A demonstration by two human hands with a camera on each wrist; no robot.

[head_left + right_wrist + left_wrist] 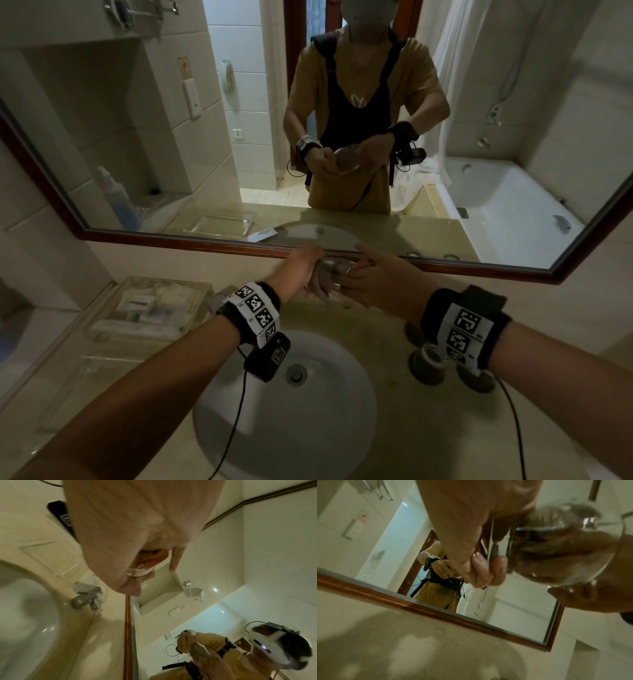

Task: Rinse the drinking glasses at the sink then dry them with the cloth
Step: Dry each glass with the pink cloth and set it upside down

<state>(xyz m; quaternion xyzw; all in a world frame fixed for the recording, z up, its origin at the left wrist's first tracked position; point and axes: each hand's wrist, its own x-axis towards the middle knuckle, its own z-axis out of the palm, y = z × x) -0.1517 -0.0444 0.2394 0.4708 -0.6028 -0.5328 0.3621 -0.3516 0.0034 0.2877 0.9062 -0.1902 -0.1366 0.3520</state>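
Observation:
Above the sink I hold a clear drinking glass point(343, 272) up in front of the mirror. My right hand point(373, 281) grips it from the right, fingers curled round its wall. My left hand point(301, 270) pinches a greyish cloth point(320, 282) bunched against the glass. In the left wrist view the glass point(565, 550) lies tilted beside my curled left hand point(484, 569), and a fold of cloth point(494, 550) shows between them. In the right wrist view the glass point(142, 568) is mostly hidden behind my right hand point(142, 574). Another glass point(428, 358) stands on the counter at right.
The white basin point(284, 428) lies below my forearms, its drain point(296, 373) in the middle. The faucet point(85, 599) stands at the basin's back edge. A clear tray point(102, 327) of toiletries sits on the counter to the left. Dark round coasters point(478, 382) lie at right. The framed mirror point(205, 245) is close ahead.

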